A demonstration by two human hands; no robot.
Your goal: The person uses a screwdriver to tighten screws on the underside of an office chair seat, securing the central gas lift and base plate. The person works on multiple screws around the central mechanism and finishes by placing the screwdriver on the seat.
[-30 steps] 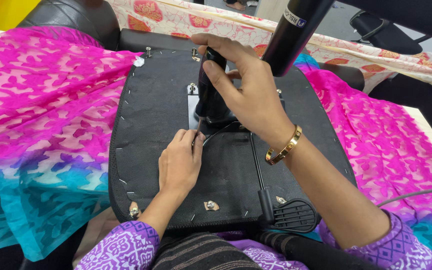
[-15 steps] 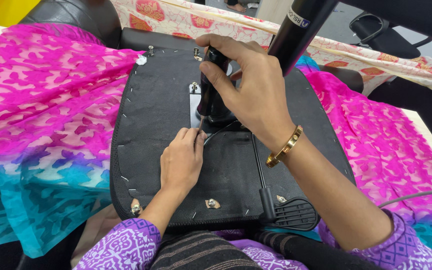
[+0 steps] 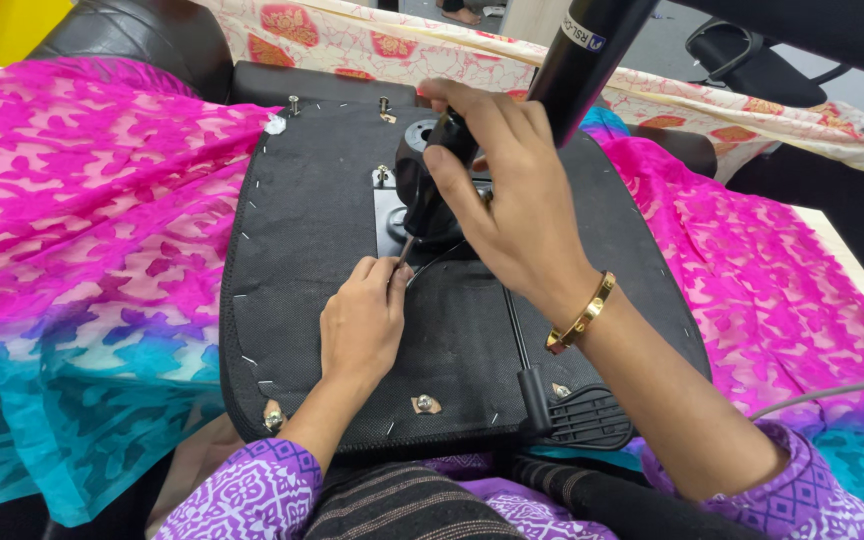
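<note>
Head view, screwdriver (image 3: 430, 200) steeply tilted, tip down toward left hand (image 3: 362, 325)

Left hand (image 3: 360, 325) pinches low; right hand (image 3: 512, 200) grips above, fingers curled.

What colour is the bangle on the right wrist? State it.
Gold; the bangle shows plainly in the head view, on the right hand's wrist.
</note>
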